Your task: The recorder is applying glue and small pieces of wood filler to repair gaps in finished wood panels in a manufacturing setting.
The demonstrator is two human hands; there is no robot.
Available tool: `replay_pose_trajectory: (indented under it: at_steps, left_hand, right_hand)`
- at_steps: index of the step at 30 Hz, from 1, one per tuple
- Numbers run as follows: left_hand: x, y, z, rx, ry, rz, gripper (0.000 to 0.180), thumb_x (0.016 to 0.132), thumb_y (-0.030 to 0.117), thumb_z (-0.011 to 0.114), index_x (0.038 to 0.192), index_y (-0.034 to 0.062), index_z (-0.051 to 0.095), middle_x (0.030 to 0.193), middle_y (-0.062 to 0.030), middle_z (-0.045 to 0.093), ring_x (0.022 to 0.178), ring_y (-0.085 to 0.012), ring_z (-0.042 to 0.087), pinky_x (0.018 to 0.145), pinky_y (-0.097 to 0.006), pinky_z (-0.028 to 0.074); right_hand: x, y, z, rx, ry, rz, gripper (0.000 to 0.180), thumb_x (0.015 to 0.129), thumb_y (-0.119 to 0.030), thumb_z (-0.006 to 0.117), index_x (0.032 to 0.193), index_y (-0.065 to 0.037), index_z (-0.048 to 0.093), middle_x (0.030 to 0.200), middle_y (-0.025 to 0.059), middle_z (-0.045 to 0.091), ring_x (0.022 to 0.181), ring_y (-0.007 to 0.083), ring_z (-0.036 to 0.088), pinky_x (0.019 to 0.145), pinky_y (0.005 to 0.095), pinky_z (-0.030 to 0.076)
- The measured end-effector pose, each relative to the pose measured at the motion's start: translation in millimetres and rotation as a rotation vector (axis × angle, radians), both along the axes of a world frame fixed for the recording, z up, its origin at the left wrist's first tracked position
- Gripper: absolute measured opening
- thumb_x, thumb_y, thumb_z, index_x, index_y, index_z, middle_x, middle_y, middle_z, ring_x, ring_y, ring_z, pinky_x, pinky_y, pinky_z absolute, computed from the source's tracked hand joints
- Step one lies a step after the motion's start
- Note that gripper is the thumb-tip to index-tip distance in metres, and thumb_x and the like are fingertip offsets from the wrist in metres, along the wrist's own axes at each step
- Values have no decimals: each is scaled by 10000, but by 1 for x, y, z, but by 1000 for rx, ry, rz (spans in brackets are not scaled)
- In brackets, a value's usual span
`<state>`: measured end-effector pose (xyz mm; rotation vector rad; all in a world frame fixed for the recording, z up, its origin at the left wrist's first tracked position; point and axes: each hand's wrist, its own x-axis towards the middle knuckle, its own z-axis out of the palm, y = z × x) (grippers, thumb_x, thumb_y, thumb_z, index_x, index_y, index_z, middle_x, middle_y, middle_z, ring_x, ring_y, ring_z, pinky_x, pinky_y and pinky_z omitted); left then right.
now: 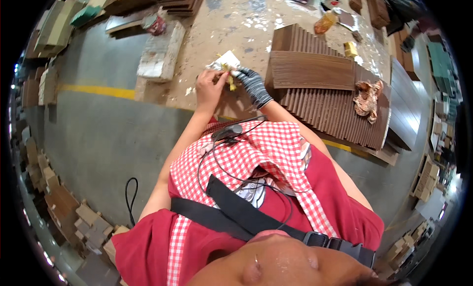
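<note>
My bare left hand (210, 88) is closed, its thumb and fingertips pinched on a small yellow, stringy scrap (232, 84). From the other side my right hand (253, 86), in a grey-and-black striped glove with pale fingertips, closes on the same scrap. A whitish piece (227, 59) shows just beyond the fingertips; whether it is joined to the yellow scrap I cannot tell. Both hands are over the near edge of a paint-spotted worktable (217, 35). Fingers partly hide what they grip.
To the right stand stacked brown grooved boards (315, 72) with a crumpled stained rag (368, 100) on them. A whitish block (161, 52) lies left, a stained jar (153, 24) by it. Beyond are an amber bottle (325, 22) and a yellow block (350, 49).
</note>
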<state>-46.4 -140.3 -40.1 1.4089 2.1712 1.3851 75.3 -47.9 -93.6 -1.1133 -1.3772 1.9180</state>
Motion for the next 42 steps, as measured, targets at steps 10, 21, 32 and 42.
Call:
replay_pose_trajectory:
  at_steps: [10, 21, 32, 42]
  left_hand:
    - [10, 12, -5, -146, 171, -6, 241, 801, 221, 665, 801, -18, 634, 835, -149, 613, 802, -306, 580, 735, -384, 455]
    - [3, 10, -40, -122, -60, -56, 266, 832, 221, 605, 818, -39, 549, 815, -178, 561, 799, -329, 532, 730, -408, 431]
    - [-2, -17, -6, -65, 196, -145, 175, 803, 158, 572, 898, 12, 555, 868, -172, 545, 873, -357, 521, 784, -453, 412]
    - [9, -62, 1, -228, 107, -23, 288, 805, 257, 639, 934, 7, 581, 976, -146, 553, 999, -324, 499, 864, -427, 417]
  right_hand:
    - [5, 3, -7, 342, -27, -49, 170, 808, -130, 703, 874, 9, 631, 814, 120, 617, 733, 225, 585, 713, 312, 476]
    - [9, 1, 16, 456, -165, 84, 206, 855, -177, 650, 908, 21, 624, 795, 128, 610, 715, 215, 565, 702, 329, 469]
    - [4, -12, 55, 379, -282, 254, 455, 784, -374, 679, 955, 45, 639, 822, 185, 667, 732, 244, 625, 721, 338, 492]
    - [1, -38, 69, 584, -511, 296, 255, 870, -241, 596, 959, -8, 650, 801, 143, 673, 700, 234, 624, 680, 340, 483]
